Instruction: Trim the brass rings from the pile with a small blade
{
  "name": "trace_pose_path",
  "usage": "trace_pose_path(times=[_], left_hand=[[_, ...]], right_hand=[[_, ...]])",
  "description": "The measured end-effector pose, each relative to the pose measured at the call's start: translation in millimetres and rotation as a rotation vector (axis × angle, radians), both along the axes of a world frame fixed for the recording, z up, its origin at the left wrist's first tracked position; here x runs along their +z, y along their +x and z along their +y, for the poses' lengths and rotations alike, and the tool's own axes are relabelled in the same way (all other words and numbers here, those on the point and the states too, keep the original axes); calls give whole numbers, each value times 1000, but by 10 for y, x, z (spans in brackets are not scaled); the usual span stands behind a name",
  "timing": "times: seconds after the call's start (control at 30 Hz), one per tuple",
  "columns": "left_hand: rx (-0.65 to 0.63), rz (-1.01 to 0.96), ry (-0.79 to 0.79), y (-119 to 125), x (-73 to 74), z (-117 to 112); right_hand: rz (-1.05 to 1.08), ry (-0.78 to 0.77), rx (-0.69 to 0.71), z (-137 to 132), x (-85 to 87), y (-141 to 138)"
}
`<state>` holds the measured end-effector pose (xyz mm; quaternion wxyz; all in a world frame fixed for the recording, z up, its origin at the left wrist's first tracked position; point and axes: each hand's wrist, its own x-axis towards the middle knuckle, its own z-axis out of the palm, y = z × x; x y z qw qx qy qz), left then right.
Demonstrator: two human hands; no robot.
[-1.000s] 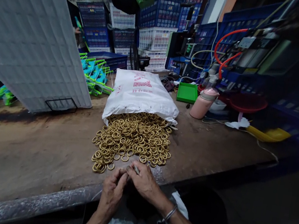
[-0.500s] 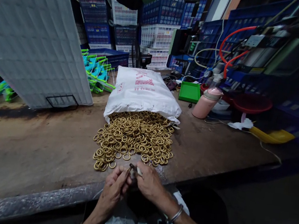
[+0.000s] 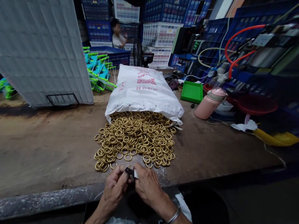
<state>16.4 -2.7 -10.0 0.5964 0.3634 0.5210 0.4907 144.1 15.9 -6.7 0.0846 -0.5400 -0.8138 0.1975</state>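
Just in front of the table's near edge, my two hands meet. My right hand (image 3: 149, 185) is closed round a small tool with a dark flat end and a white handle (image 3: 136, 174). The dark end (image 3: 129, 171) reaches to the fingertips of my left hand (image 3: 115, 185). Those left fingers are pinched together, and what lies between them is hidden. Beyond my hands a heap of gold-coloured metal rings (image 3: 139, 135) spills from the mouth of a white printed sack (image 3: 147, 94) lying on the table.
Left on the wooden table (image 3: 44, 151) stands a large grey-white ribbed panel (image 3: 41, 38), with green and blue plastic pieces (image 3: 99, 68) behind it. To the right are a green tray (image 3: 192, 92), a pink bottle (image 3: 208, 105) and a yellow scoop (image 3: 278, 138). Stacked crates (image 3: 160, 33) and a person (image 3: 118, 39) are behind.
The tool's dark end has turned and now lies flatter across the left fingertips. A person has come into sight by the crates. The view has shifted slightly.
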Motion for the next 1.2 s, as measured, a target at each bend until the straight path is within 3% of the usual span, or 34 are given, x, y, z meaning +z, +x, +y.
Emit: trace_pose_path(times=[0.1,0.2,0.4,0.6,0.83,1.03,1.2], left_hand=[[-4,34,47,-19,9,-43],[-63,4,21,-8,85,-138],[-111,-286,-130,15,133,-253],[-15,-461,-117,-104,106,-196],[91,-617,-238,-230,127,-125],[87,-511,-159,-251,101,-58],[97,-74,14,-249,56,25]], right_hand=[[-27,12,13,33,-36,14],[-86,22,-71,127,-55,18],[-104,80,-176,296,-26,-146],[-121,132,-180,355,-73,-358],[-73,113,-204,416,-37,-367],[52,128,-153,370,1,-288],[380,-49,-207,395,69,-177]])
